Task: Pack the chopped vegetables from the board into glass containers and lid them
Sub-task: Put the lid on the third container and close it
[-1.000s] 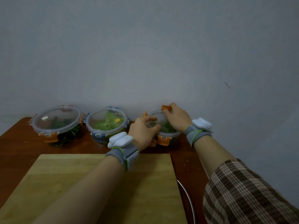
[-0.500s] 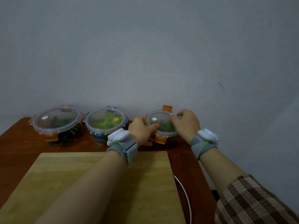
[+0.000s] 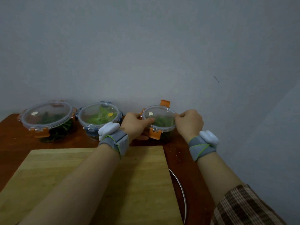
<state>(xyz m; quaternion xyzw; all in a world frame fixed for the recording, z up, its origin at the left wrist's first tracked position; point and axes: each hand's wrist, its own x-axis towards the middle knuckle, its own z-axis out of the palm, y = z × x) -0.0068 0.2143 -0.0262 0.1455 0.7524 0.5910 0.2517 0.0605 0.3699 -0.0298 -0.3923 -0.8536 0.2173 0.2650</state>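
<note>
Standing at the far right of the table [image 3: 11, 132], close to the wall [image 3: 146, 54]: small container [image 3: 166, 135], round, clear glass, chopped dark-green vegetables inside.

Lid [image 3: 162, 113]: clear plastic, round, seated on top, with a pale disc near the centre. Front orange clip [image 3: 155, 133] is folded down; rear orange clip [image 3: 165, 102] is upright, unfastened.

Left hand [image 3: 135, 124]: thumb laid across the lid, fingers curled round the container's left side.

Right hand [image 3: 190, 122]: fingers curled, pinching the lid's right edge.

Wristbands [image 3: 115, 140]: grey fabric, each with a white moulded unit.

Middle container [image 3: 99, 119]: round glass, blue-grey clips, lidded, pale green shreds within, just left of the left hand.

Large container [image 3: 47, 119]: round glass, orange clips, lidded, dark leaves within, beside the middle one.

Cutting board [image 3: 56, 176]: pale wood, rectangular, smooth grain, in front of all three, under the left forearm.

Metal rim [image 3: 180, 184]: thin, curved, showing past the board's right edge.

Table: reddish-brown, glossy.

Checked sleeve [image 3: 243, 208]: on the right arm.
</note>
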